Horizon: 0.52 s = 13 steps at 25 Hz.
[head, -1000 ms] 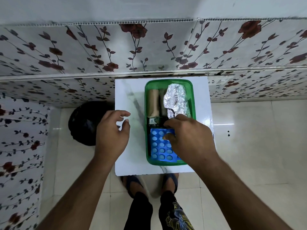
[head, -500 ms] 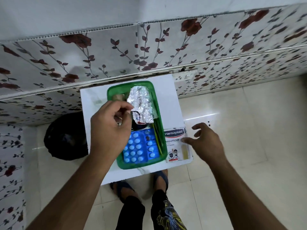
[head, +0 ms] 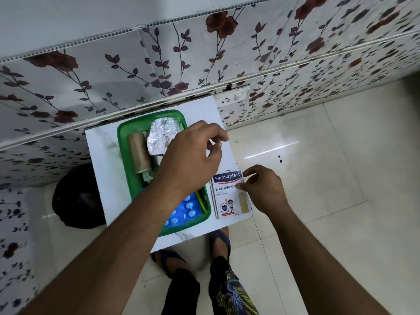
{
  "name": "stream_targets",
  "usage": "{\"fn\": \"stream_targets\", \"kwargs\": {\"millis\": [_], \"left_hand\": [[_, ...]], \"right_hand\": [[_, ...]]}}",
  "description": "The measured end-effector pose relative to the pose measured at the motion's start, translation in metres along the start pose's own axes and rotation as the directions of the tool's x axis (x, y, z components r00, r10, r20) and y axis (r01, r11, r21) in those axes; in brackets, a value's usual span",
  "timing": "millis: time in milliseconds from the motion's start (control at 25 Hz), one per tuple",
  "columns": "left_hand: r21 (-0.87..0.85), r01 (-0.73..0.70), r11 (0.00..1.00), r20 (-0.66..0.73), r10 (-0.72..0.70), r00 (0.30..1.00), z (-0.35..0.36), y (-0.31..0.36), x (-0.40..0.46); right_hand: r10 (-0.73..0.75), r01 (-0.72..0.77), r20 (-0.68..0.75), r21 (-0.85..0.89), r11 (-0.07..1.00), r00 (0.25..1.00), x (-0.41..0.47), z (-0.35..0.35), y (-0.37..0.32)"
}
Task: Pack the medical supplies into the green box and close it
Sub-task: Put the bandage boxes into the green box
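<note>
While I look down from above, a dark round object [head: 78, 196] sits on the tiled floor at far left, beside a small white table [head: 102, 160] pushed against a flower-patterned wall [head: 113, 71]. On the table lies the green box [head: 123, 142], open on top. Inside it, from left, are a brown roll [head: 138, 153], a crumpled silver foil pack [head: 160, 139] and, nearer me, a blue blister strip of pills [head: 186, 210]. My left hand [head: 191, 160] hovers over the box's right half, fingers loosely curled and holding nothing, and its forearm hides much of the blue strip and the box's near rim. Just right of the box, on the table's near right corner, lies a white Hansaplast plaster box [head: 227, 196]. My right hand [head: 264, 189] touches its right edge with thumb and forefinger, pinching lightly; I cannot tell if the grip is closed. Below the table, my feet in sandals [head: 219, 239] stand on pale floor tiles [head: 318, 155].
</note>
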<state>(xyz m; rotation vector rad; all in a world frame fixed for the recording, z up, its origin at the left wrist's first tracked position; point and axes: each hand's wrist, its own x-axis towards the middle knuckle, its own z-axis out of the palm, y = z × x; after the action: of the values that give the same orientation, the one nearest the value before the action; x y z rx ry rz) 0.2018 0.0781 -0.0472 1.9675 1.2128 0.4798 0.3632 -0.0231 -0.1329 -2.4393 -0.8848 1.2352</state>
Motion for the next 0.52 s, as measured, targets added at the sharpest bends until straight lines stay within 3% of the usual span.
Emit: {"fn": "stream_targets", "kwargs": {"millis": [280, 520], "left_hand": [[0.253, -0.035, 0.967, 0.363, -0.061, 0.93, 0.023, 0.004, 0.03], [0.07, 0.211, 0.975, 0.411, -0.221, 0.884, 0.013, 0.015, 0.022]], "right_hand": [[0.034, -0.045, 0.056, 0.217, 0.975, 0.998, 0.002, -0.021, 0.003], [-0.084, 0.001, 0.13, 0.536, 0.844, 0.988, -0.018, -0.061, -0.026]]}}
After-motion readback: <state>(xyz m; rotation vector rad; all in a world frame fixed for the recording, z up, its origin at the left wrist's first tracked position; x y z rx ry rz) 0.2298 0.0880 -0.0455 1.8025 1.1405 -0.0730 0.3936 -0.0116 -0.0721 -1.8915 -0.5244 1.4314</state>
